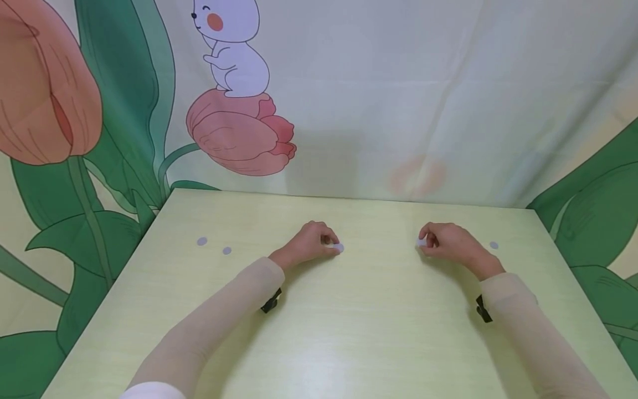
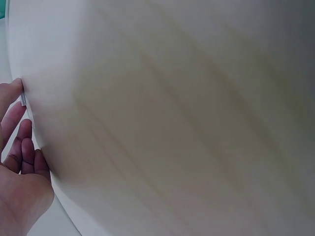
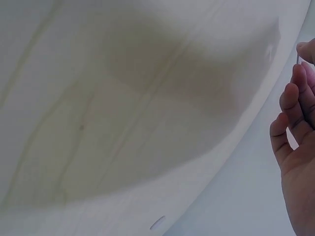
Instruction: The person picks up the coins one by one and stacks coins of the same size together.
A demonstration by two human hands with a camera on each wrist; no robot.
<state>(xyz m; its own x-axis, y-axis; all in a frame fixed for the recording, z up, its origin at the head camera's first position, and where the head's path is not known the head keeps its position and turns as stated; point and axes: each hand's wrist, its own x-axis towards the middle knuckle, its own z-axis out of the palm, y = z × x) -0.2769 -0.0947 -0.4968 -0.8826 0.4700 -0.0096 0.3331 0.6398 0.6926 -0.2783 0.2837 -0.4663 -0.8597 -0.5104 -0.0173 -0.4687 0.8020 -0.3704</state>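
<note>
Near the middle of the table's far half, my left hand [image 1: 311, 241] pinches a small pale lilac disc [image 1: 339, 247] between thumb and fingertips. In the left wrist view that disc [image 2: 23, 99] shows edge-on as a thin sliver. Farther right, my right hand [image 1: 451, 241] pinches a second pale disc [image 1: 421, 243], its face partly hidden by the fingers. The right wrist view shows this disc [image 3: 298, 58] as a thin edge at the fingertips. Both hands are close over the tabletop, a gap of bare wood between them.
Two flat lilac discs, one farther left [image 1: 201, 241] and one nearer [image 1: 227, 250], lie left of my left hand. Another lilac disc [image 1: 494, 245] lies right of my right hand. A printed curtain [image 1: 379, 100] hangs behind the pale wooden table [image 1: 359, 332].
</note>
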